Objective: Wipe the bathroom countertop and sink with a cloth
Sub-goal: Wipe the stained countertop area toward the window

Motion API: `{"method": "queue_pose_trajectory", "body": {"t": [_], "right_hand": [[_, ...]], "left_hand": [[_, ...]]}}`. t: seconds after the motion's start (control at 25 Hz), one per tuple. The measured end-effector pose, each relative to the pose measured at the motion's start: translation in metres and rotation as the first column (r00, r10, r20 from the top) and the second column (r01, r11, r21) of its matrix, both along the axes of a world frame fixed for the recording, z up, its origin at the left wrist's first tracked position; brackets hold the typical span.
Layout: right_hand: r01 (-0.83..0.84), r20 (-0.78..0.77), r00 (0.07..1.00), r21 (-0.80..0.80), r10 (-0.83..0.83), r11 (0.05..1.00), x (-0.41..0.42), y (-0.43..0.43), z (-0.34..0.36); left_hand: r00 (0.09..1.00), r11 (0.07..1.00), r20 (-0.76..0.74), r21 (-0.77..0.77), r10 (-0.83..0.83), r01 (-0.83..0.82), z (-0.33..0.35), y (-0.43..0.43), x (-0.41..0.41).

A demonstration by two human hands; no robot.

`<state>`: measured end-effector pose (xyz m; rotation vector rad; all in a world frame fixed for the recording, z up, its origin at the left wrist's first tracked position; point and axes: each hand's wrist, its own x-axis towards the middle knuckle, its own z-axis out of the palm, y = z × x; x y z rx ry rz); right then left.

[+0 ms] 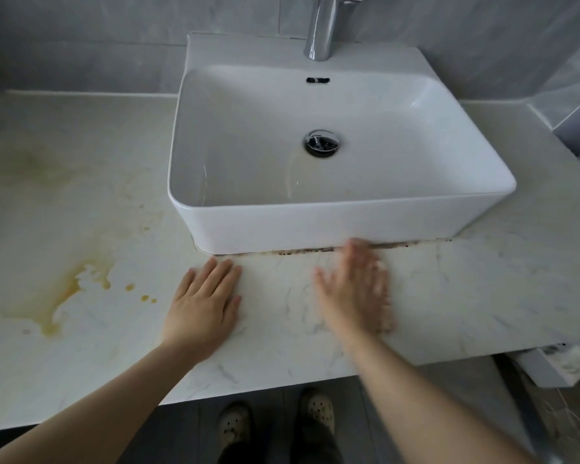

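Marble tabletop (pixel 449 296): pale and veined, hard and smooth under your palms; I judged it slick where wet.
Yellow stain (pixel 64 296): it lay far left on the tabletop, a pooled blotch with small drops (pixel 130 287) trailing right of it, well apart from both of your hands.
Left hand (pixel 205 303): you had it flat on the tabletop, fingers spread wide and holding nothing, just left of the sink's front corner.
Sink (pixel 315 226): white glazed basin standing on the tabletop, rigid and slippery by the look of it; a faint yellowish streak ran down from the drain (pixel 322 144).
Seam (pixel 416 244): dark specks lined the joint where the sink's front met the tabletop.
Right hand (pixel 355 289): blurred, pressed palm-down just in front of the sink; something pale showed under your fingertips, but I could not tell whether it was the cloth, nor how your fingers were set.
Cloth: not clearly visible anywhere; if it was under that palm, I'd expect it soft and limp, best held bunched beneath flat fingers.
Faucet (pixel 322 28): chrome, at the sink's back edge.
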<state>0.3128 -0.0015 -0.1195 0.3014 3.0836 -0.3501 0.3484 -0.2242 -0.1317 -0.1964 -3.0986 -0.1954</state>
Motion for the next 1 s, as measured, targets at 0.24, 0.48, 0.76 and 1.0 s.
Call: {"method": "queue_pose_trajectory", "body": {"t": [0.24, 0.48, 0.76, 1.0], "right_hand": [[-0.594, -0.174, 0.788, 0.036, 0.590, 0.804, 0.020, -0.009, -0.009], [0.366, 0.108, 0.923, 0.040, -0.368, 0.930, -0.014, 0.082, -0.001], [-0.546, 0.107, 0.831, -0.023, 0.545, 0.837, 0.036, -0.056, 0.001], [0.033, 0.051, 0.998, 0.090, -0.038, 0.995, -0.017, 0.107, -0.009]], "left_hand": [[0.993, 0.987, 0.012, -0.118, -0.113, 0.114, 0.002, -0.020, 0.005], [0.992, 0.985, -0.029, -0.122, -0.126, 0.122, -0.005, -0.018, 0.005], [0.994, 0.984, 0.018, -0.146, -0.105, 0.107, -0.002, -0.016, 0.006], [0.997, 0.990, 0.049, -0.124, -0.063, 0.068, 0.002, -0.013, 0.008]]}}
